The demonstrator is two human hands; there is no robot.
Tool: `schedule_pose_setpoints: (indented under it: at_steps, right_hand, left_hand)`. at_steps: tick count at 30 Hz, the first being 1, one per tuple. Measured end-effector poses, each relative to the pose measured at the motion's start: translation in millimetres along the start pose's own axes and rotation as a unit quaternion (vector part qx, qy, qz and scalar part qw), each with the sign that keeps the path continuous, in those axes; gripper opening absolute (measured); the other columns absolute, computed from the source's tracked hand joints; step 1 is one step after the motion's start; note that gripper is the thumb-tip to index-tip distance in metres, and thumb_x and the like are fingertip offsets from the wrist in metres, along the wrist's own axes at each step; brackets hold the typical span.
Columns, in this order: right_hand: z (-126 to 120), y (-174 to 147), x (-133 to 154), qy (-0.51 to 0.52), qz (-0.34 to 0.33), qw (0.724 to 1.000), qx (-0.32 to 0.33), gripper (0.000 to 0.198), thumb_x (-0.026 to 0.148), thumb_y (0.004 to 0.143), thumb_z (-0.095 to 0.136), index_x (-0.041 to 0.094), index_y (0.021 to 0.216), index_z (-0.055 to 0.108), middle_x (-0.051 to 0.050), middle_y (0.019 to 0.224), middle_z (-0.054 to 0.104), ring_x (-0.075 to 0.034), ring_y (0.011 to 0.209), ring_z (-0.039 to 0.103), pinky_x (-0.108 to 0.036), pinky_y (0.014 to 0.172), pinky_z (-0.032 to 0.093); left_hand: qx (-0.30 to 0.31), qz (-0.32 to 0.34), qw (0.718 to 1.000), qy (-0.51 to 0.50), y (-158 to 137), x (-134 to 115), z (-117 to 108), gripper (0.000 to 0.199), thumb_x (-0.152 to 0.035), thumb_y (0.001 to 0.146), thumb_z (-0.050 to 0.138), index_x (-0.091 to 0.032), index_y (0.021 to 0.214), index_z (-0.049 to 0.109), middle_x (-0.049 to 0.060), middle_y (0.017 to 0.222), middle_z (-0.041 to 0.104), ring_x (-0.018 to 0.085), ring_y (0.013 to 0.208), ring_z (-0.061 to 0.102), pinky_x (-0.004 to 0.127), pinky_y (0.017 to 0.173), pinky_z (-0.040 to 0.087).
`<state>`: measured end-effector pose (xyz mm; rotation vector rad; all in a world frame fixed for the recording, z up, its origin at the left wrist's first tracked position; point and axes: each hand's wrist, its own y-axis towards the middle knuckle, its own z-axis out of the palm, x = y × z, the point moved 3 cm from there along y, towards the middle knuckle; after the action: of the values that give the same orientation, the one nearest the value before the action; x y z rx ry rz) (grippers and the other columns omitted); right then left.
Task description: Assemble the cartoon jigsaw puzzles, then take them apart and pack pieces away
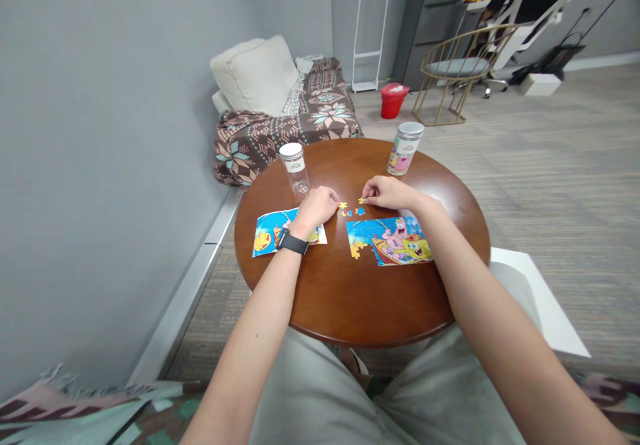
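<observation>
Left hand (pixel 316 206), wearing a black wristband, is resting curled on the round brown wooden table (pixel 350 298), its fingertips pinching a small yellow jigsaw piece (pixel 343 205). Right hand (pixel 387 193) is lying loosely closed, fingertips touching another small yellow piece (pixel 361 200); whether it is actually gripping it, I cannot tell. Two loose pieces, yellow and blue (pixel 351 212), are sitting between the hands. Partly assembled rectangular cartoon jigsaw (pixel 393 239) is lying flat just before the right hand, long axis running left to right. Printed reference picture (pixel 273 231) is lying under the left wrist, long axis likewise crosswise. Clear plastic jar with white lid (pixel 295 167) is standing upright beyond the left hand; printed cartoon canister with silver lid (pixel 405 148) is standing upright beyond the right.
</observation>
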<state>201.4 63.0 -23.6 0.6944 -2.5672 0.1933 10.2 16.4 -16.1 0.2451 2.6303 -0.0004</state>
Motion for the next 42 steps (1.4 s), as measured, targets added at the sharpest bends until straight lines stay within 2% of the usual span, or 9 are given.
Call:
schedule_pose_setpoints:
  at_steps: [9, 16, 20, 23, 25, 31, 37, 42]
  right_hand:
    - [-0.6, -0.2, -3.2, 0.000, 0.004, 1.000, -0.008, 0.008, 0.021, 0.076, 0.065, 0.016, 0.082, 0.068, -0.003, 0.080, 0.072, -0.012, 0.068, 0.062, -0.022, 0.065, 0.046]
    - [-2.8, 0.7, -7.3, 0.001, -0.001, 1.000, -0.011, 0.009, 0.018, 0.076, 0.064, 0.016, 0.083, 0.069, -0.003, 0.079, 0.071, -0.013, 0.067, 0.062, -0.022, 0.063, 0.046]
    - [-10.2, -2.4, -10.4, -0.005, 0.022, 0.999, -0.047, 0.016, 0.011, 0.078, 0.058, 0.015, 0.087, 0.070, -0.006, 0.084, 0.073, -0.015, 0.072, 0.064, -0.023, 0.068, 0.048]
    - [-16.5, -5.2, -15.6, -0.011, 0.063, 0.993, -0.094, 0.022, 0.008, 0.080, 0.052, 0.015, 0.090, 0.071, -0.008, 0.093, 0.075, -0.018, 0.084, 0.068, -0.025, 0.079, 0.049]
    - [-18.3, -6.7, -19.9, -0.016, 0.094, 0.990, -0.102, 0.026, 0.006, 0.079, 0.051, 0.015, 0.092, 0.072, -0.008, 0.095, 0.076, -0.019, 0.088, 0.069, -0.026, 0.083, 0.049]
    - [-19.9, -9.6, -26.3, -0.018, 0.133, 0.987, -0.083, 0.026, 0.006, 0.076, 0.053, 0.016, 0.090, 0.073, -0.006, 0.087, 0.076, -0.018, 0.085, 0.069, -0.023, 0.079, 0.050]
    - [-20.6, -12.7, -18.3, -0.018, 0.130, 0.991, -0.035, 0.022, 0.008, 0.073, 0.059, 0.016, 0.088, 0.074, -0.005, 0.088, 0.076, -0.016, 0.079, 0.069, -0.021, 0.072, 0.050]
    - [-20.4, -13.3, -11.0, -0.042, 0.117, 0.992, -0.030, 0.017, 0.013, 0.078, 0.060, 0.015, 0.089, 0.073, -0.006, 0.088, 0.076, -0.016, 0.078, 0.067, -0.021, 0.071, 0.049]
  left_hand:
    - [0.000, 0.014, 1.000, 0.001, 0.2, 0.7, 1.6, 0.018, -0.021, 0.086, 0.057, -0.018, 0.090, 0.075, 0.011, 0.100, 0.075, 0.023, 0.095, 0.069, 0.032, 0.091, 0.051]
    - [0.003, -0.005, 1.000, 0.012, -0.5, -0.6, -0.8, 0.019, -0.021, 0.085, 0.059, -0.018, 0.092, 0.076, 0.010, 0.100, 0.075, 0.022, 0.095, 0.069, 0.030, 0.091, 0.051]
    - [-0.005, -0.006, 1.000, 0.009, -0.3, -0.6, -3.7, 0.018, -0.021, 0.085, 0.059, -0.018, 0.090, 0.076, 0.009, 0.098, 0.075, 0.022, 0.093, 0.069, 0.029, 0.090, 0.051]
    - [-0.007, -0.001, 1.000, 0.006, -0.4, -0.4, -5.1, 0.018, -0.021, 0.085, 0.060, -0.017, 0.090, 0.076, 0.009, 0.095, 0.075, 0.022, 0.091, 0.069, 0.028, 0.088, 0.051]
    - [-0.006, 0.004, 1.000, 0.006, -0.7, -0.4, -5.4, 0.018, -0.021, 0.085, 0.060, -0.017, 0.090, 0.076, 0.009, 0.093, 0.075, 0.022, 0.090, 0.068, 0.029, 0.086, 0.050]
    - [0.005, 0.020, 1.000, 0.002, -1.9, -2.1, -5.9, 0.016, -0.022, 0.082, 0.063, -0.016, 0.087, 0.077, 0.008, 0.082, 0.074, 0.021, 0.084, 0.067, 0.030, 0.083, 0.050]
    - [0.008, 0.025, 1.000, 0.009, -0.7, -0.2, -4.8, 0.016, -0.022, 0.081, 0.066, -0.017, 0.091, 0.078, 0.006, 0.081, 0.073, 0.020, 0.084, 0.067, 0.029, 0.084, 0.049]
    - [0.012, 0.025, 1.000, 0.005, 0.6, 1.0, -2.0, 0.017, -0.022, 0.082, 0.066, -0.016, 0.093, 0.077, 0.006, 0.082, 0.072, 0.020, 0.085, 0.067, 0.029, 0.085, 0.049]
